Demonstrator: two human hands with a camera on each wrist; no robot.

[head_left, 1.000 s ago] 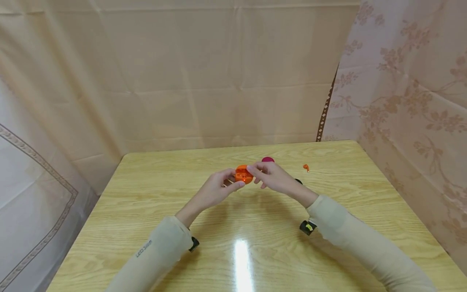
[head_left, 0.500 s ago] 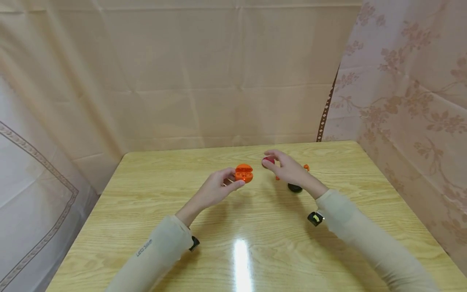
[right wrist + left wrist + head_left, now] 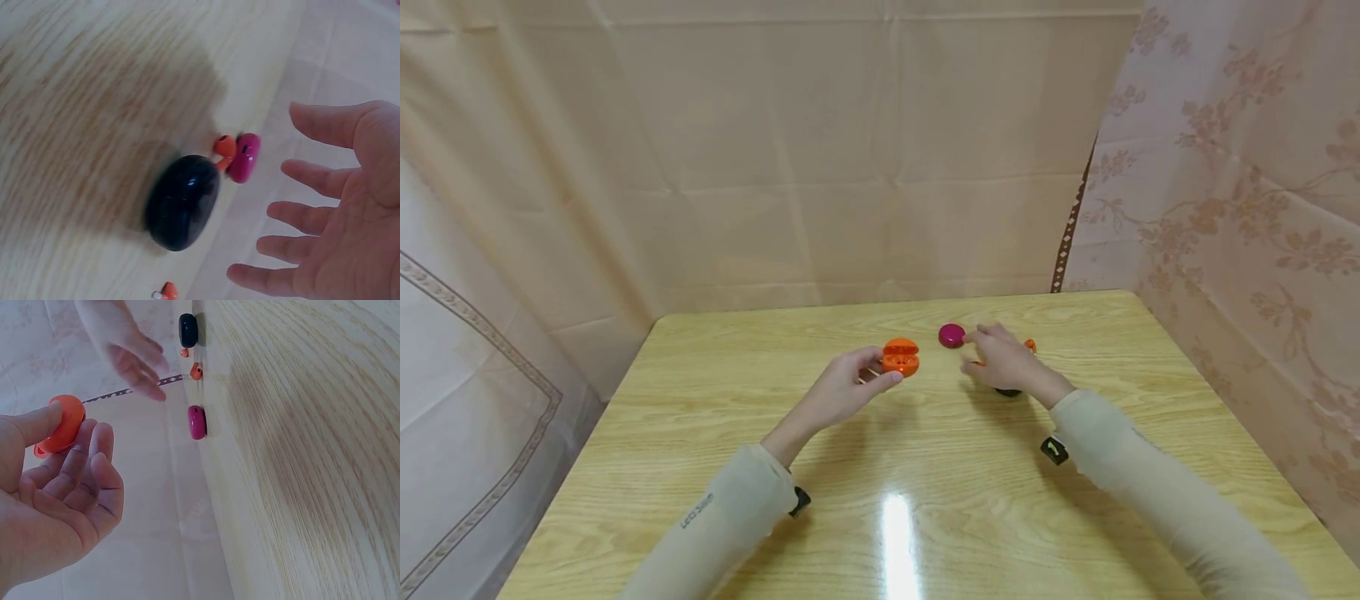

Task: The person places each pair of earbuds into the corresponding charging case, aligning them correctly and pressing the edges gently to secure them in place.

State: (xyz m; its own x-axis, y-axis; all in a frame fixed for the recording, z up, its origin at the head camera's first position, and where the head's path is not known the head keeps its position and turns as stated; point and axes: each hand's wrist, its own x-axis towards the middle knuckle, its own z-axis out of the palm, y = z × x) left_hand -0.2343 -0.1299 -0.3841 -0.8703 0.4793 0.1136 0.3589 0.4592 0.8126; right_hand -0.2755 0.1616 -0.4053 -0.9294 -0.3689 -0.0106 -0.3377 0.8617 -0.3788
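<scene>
My left hand (image 3: 838,390) holds a small round orange earbud case (image 3: 900,363) between thumb and fingers, raised above the table. Its lid stands up, so the inside shows in the head view. Fingers spread and holding nothing, my right hand (image 3: 1003,362) hovers just right of a round magenta case (image 3: 952,336). An orange earbud (image 3: 224,147) lies beside that case in the right wrist view. Close by is a glossy black case (image 3: 183,203), mostly hidden under my right hand in the head view. Another orange earbud (image 3: 1031,345) lies farther right.
All of this is on a light wood-grain table (image 3: 760,350), with its back edge just beyond the magenta case. A beige cloth (image 3: 850,167) hangs behind the table, and a floral one (image 3: 1247,208) on the right side.
My right hand has left the orange case, passed over the magenta case with its fingers around it, then drawn back to the right, holding nothing. The left hand has stayed put with its case.
</scene>
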